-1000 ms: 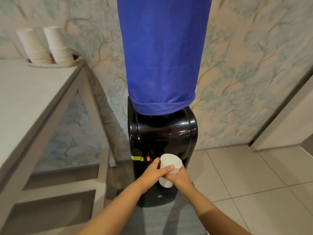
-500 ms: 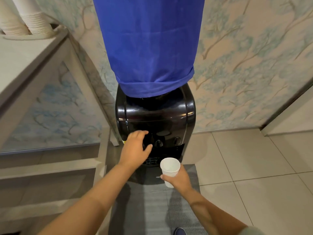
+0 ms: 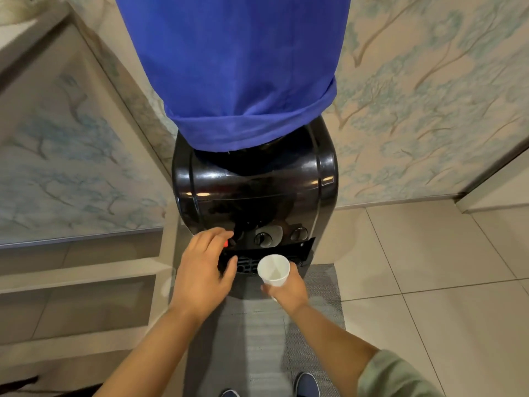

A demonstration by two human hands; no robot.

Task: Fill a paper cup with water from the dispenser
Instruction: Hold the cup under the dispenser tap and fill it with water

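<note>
Against the patterned wall, a black dispenser point(image 3: 254, 196) carries a bottle under blue cloth point(image 3: 232, 67). Left hand point(image 3: 204, 270), fingers loosely spread and empty, reaches its red tap point(image 3: 226, 243). Right hand point(image 3: 287, 290) grips the upright paper cup point(image 3: 274, 269) before the drip tray point(image 3: 246, 265).

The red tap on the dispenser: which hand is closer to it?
Left. The left hand reaches the red tap; the right hand holds the paper cup lower, off to its right.

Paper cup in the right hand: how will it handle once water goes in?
The paper cup looks thin-walled, so it probably dents if the right hand squeezes. It looks empty, so likely very light now and noticeably heavier once filled. Its base is narrower than its rim, so it may tip easily if set down.
</note>
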